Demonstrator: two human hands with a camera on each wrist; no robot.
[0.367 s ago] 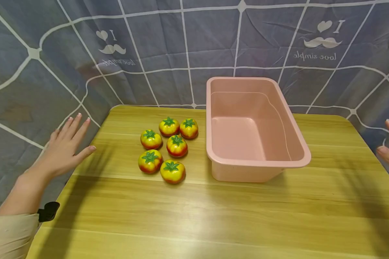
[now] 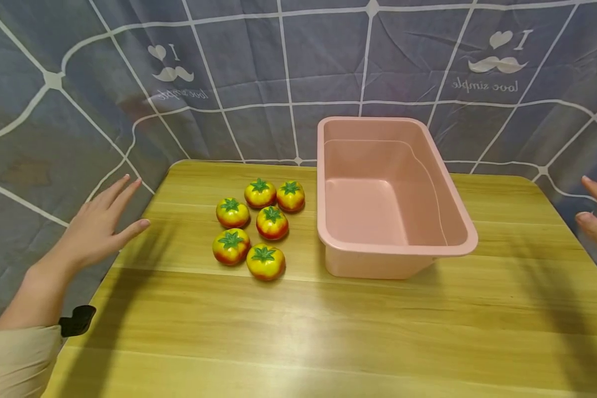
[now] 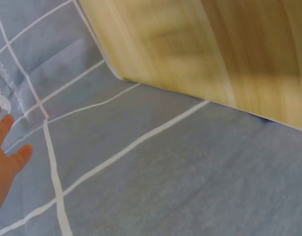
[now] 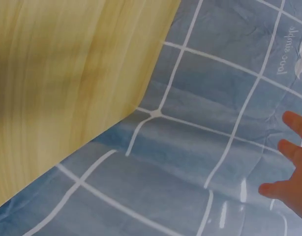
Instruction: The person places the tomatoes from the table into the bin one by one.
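Nearest, a beige sleeve [image 2: 20,359] and a black wristband [image 2: 77,321] sit at the lower left of the head view, beside a wooden table [image 2: 278,326] filling the lower middle. Above them the left hand [image 2: 97,229] is spread, thumb apart from its straight fingers. At the right edge the right hand [image 4: 295,183] is spread too, though the frame cuts it off and its outer fingers are hard to judge. Left of centre, six red-yellow tomatoes [image 2: 272,225] lie grouped, just beside a pink tub [image 2: 398,250] right of centre. Grey gridded cloth [image 2: 239,66] hangs behind, across the top.
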